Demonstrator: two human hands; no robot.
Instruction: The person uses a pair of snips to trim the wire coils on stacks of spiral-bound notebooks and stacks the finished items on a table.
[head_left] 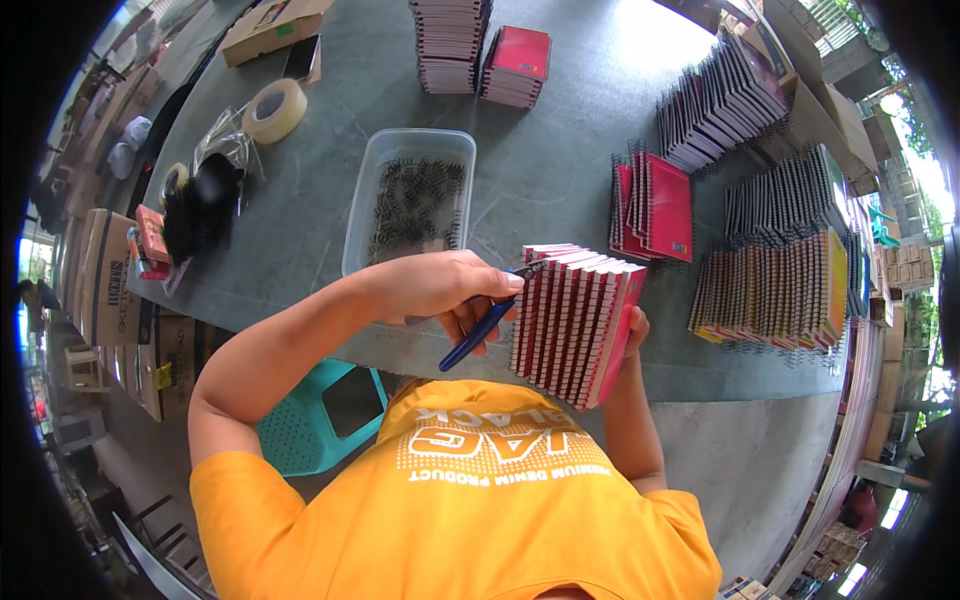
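My left hand is closed around pliers with blue handles. Their dark tip touches or nearly touches the upper left corner of a stack of spiral notebooks with red covers. My right hand grips that stack from its right side, holding it up near the table's front edge; most of its fingers are hidden behind the covers. The notebooks' bound edges face left, toward the pliers. Just beyond my left hand, a clear plastic tub holds many loose black wire coils.
Red notebooks lie right of the tub, with taller notebook stacks and yellow-covered ones farther right. More stacks stand at the back. Tape and a black bundle are at left. A green stool stands below.
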